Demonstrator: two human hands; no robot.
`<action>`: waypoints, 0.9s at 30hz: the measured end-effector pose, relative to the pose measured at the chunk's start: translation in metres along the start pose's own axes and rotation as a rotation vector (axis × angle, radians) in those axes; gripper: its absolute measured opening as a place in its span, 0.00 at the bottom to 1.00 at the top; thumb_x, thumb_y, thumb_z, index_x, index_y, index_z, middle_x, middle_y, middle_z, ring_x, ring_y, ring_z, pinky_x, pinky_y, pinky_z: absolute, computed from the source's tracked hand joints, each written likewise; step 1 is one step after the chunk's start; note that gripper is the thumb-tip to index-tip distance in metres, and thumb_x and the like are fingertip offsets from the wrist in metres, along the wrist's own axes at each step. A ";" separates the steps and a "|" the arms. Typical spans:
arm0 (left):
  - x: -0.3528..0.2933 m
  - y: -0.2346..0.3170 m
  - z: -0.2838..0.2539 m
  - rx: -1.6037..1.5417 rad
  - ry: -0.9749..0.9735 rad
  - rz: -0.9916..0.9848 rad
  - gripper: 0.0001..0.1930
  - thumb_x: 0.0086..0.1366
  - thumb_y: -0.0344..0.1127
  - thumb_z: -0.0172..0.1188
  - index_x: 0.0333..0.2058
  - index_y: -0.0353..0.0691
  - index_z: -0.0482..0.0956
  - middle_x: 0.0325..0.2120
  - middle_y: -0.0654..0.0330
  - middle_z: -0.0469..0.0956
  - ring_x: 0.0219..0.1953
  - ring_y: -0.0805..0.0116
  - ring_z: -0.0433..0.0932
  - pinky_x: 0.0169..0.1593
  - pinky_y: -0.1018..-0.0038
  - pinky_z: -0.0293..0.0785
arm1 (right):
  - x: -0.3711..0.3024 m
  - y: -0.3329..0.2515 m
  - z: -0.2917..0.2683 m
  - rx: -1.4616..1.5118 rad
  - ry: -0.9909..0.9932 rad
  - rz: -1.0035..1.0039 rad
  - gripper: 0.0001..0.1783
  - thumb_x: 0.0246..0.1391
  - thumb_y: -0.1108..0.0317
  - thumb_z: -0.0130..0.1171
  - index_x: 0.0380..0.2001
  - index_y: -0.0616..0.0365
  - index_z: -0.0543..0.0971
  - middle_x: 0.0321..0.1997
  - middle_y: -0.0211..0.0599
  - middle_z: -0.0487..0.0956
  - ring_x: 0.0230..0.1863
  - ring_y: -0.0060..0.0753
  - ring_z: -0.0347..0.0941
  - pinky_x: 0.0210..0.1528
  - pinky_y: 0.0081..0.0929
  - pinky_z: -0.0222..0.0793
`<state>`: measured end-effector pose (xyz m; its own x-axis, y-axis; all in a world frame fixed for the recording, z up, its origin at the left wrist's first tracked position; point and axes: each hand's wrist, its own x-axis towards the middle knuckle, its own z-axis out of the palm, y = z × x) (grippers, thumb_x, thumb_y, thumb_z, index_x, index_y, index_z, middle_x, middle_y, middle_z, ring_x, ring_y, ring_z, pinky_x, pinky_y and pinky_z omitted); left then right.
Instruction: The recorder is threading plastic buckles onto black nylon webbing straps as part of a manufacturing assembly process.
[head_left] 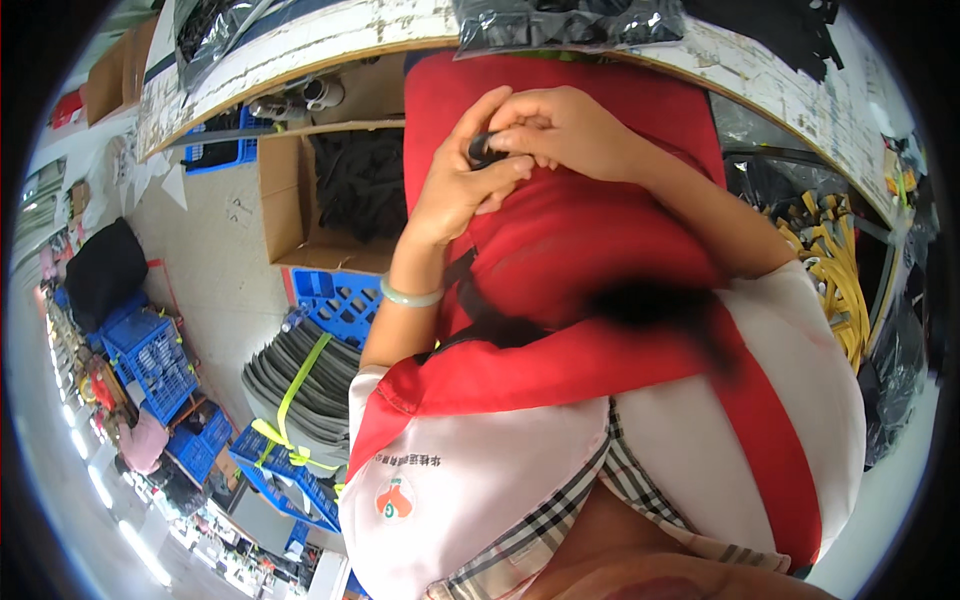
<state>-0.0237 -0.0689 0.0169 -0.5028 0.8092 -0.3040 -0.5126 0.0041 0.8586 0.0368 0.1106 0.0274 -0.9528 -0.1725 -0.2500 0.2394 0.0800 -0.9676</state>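
The left hand (pixel 462 180) and the right hand (pixel 565 130) meet at about 12 o'clock, fingers curled together around a small black rounded piece (pixel 482 150). The left thumb and palm cup it from the 7 o'clock side; the right fingers close over it from the 3 o'clock side, so both hands grip it and touch each other. Only a dark sliver shows between the fingers. Its shape, long axis and the way it points cannot be made out.

A pale green smooth bangle (pixel 410 295) sits on the left wrist, at 7 o'clock from the hands. Both hands hover over a red fabric apron (pixel 560 250) that fills the middle, with a blurred black strand (pixel 660 305) hanging in front of it at 5 o'clock.

At 12 o'clock, beyond the hands, runs the worn white edge of a workbench (pixel 300 50), bent by the lens, bearing a clear plastic bag of black parts (pixel 570 20) cut off by the top rim. At 9 o'clock stands an open brown cardboard box (pixel 290 190) of black pieces, with a blue plastic crate (pixel 340 300) below it and 1 stack of grey sheets bound by a yellow strap (pixel 300 385) at 7 o'clock. At 3 o'clock lie yellow cords (pixel 835 265), partly hidden by the right arm.
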 end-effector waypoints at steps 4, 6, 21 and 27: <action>0.010 -0.004 -0.012 -0.084 -0.015 -0.073 0.22 0.64 0.30 0.56 0.57 0.37 0.67 0.25 0.59 0.76 0.17 0.82 0.64 0.16 0.86 0.55 | -0.012 0.019 -0.021 0.230 0.082 0.092 0.11 0.62 0.63 0.53 0.39 0.61 0.77 0.22 0.27 0.74 0.19 0.14 0.67 0.23 0.14 0.63; 0.016 -0.007 -0.016 -0.071 -0.029 -0.060 0.18 0.67 0.34 0.53 0.54 0.35 0.71 0.24 0.59 0.74 0.16 0.82 0.64 0.15 0.87 0.54 | -0.018 0.027 -0.023 0.339 0.056 0.137 0.11 0.62 0.63 0.53 0.38 0.61 0.76 0.22 0.26 0.73 0.20 0.14 0.67 0.24 0.14 0.65; 0.060 -0.023 0.017 -0.491 -0.007 -0.353 0.10 0.68 0.40 0.53 0.37 0.37 0.73 0.26 0.58 0.71 0.19 0.78 0.63 0.15 0.88 0.55 | -0.048 0.028 -0.128 -0.746 0.960 -0.440 0.11 0.50 0.72 0.59 0.39 0.52 0.80 0.36 0.33 0.74 0.36 0.37 0.73 0.38 0.29 0.71; 0.070 -0.027 0.028 -0.380 -0.050 -0.366 0.14 0.68 0.43 0.53 0.39 0.36 0.73 0.23 0.62 0.70 0.19 0.79 0.62 0.16 0.87 0.55 | -0.047 0.033 -0.199 -1.224 0.984 -0.506 0.14 0.43 0.74 0.65 0.37 0.47 0.83 0.40 0.28 0.73 0.36 0.30 0.69 0.37 0.24 0.67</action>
<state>-0.0258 0.0040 -0.0156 -0.2142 0.8218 -0.5280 -0.8694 0.0860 0.4866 0.0519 0.3171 0.0136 -0.7431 0.1913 0.6413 0.0613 0.9737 -0.2193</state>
